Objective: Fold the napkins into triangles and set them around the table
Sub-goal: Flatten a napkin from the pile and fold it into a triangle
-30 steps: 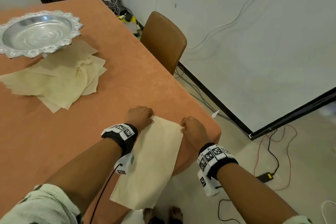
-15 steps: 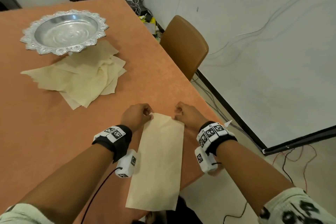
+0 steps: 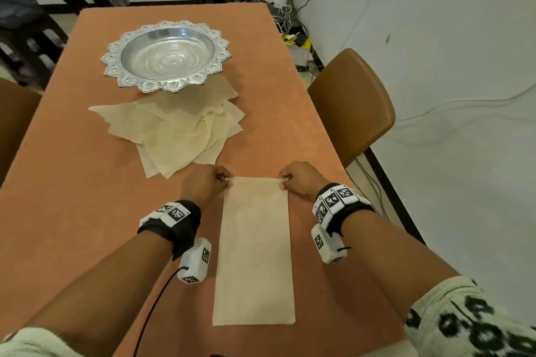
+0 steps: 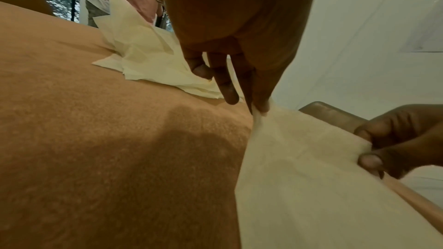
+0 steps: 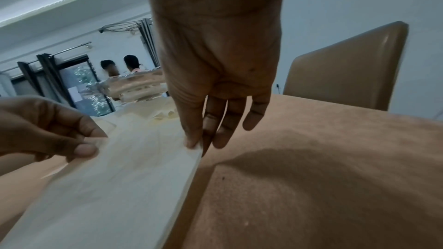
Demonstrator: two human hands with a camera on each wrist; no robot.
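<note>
Napkin (image 3: 255, 255) flat on table (image 3: 87, 211) btwn wrists; left hand (image 3: 204, 185) & right hand (image 3: 300, 181) pinch its far corners (one each).

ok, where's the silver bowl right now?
Head view: the silver bowl sits at the far left-centre of the table, its near rim over the napkin pile, well beyond both hands.

Both forearms reach forward side by side, wrists banded. The left hand (image 3: 206, 182) and right hand (image 3: 300, 180) are knuckles-up, each pinching a far corner of the napkin (image 3: 255, 255) between thumb and forefinger.
</note>
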